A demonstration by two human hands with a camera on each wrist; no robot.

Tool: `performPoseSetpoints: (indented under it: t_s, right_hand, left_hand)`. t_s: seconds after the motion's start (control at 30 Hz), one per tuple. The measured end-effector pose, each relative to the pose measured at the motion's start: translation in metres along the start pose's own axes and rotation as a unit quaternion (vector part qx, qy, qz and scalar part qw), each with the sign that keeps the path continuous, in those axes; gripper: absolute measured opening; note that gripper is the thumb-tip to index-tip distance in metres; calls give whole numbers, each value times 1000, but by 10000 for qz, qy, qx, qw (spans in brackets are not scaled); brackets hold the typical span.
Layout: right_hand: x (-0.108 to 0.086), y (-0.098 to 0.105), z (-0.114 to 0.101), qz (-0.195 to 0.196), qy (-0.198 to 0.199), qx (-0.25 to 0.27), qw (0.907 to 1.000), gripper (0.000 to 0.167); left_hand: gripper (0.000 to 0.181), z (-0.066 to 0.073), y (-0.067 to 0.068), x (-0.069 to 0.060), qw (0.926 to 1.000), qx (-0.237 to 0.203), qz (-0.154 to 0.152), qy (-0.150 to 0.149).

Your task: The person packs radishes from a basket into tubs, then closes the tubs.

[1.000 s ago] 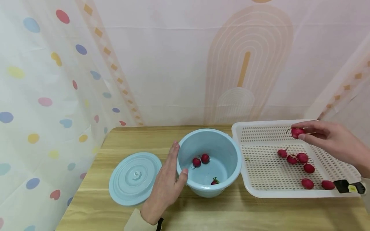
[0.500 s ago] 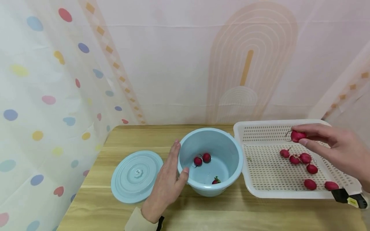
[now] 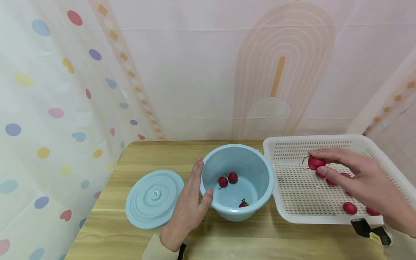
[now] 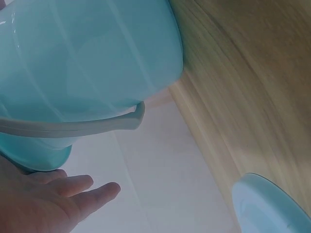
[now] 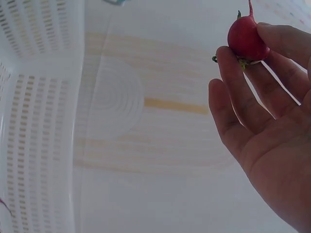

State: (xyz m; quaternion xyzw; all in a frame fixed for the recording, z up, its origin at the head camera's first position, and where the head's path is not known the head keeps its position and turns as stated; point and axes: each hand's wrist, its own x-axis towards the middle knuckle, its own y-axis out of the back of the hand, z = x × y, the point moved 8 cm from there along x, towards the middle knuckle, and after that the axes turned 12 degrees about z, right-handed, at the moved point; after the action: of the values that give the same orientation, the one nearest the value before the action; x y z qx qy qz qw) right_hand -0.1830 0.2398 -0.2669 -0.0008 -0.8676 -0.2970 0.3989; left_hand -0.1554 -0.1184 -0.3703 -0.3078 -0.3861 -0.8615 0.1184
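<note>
Worktop (image 3: 234,240), toward its right edge: right hand (image 3: 360,180) pinches a radish (image 3: 316,163) above the basket (image 3: 312,219); left hand (image 3: 187,209), straight-fingered, touches the bucket (image 3: 232,216). I'd judge bucket-filling, next needing a leftward carry.

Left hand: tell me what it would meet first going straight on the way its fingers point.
Likely the curtain behind the table: the left hand points past the side of the bucket. Depth is unclear, so it may graze the bucket first.

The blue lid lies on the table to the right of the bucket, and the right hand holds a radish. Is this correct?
Not quite: the head view shows the blue lid left of the bucket, on the table. The right hand does hold a radish.
</note>
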Motion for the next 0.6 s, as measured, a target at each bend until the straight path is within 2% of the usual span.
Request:
performPoseSetpoints:
  t_s: [0.1, 0.23, 0.6]
  right_hand:
    - [-1, -4, -6, 67, 109, 1, 9999, 59]
    - [-3, -13, -17, 136, 347, 331, 9988, 56]
    - [-7, -50, -41, 86, 625, 1027, 9927, 55]
  left_hand:
    - [75, 0, 0, 0, 10000, 4, 5, 4]
    - [75, 0, 0, 0, 10000, 3, 7, 16]
    - [76, -1, -1, 1, 10000, -9, -19, 41]
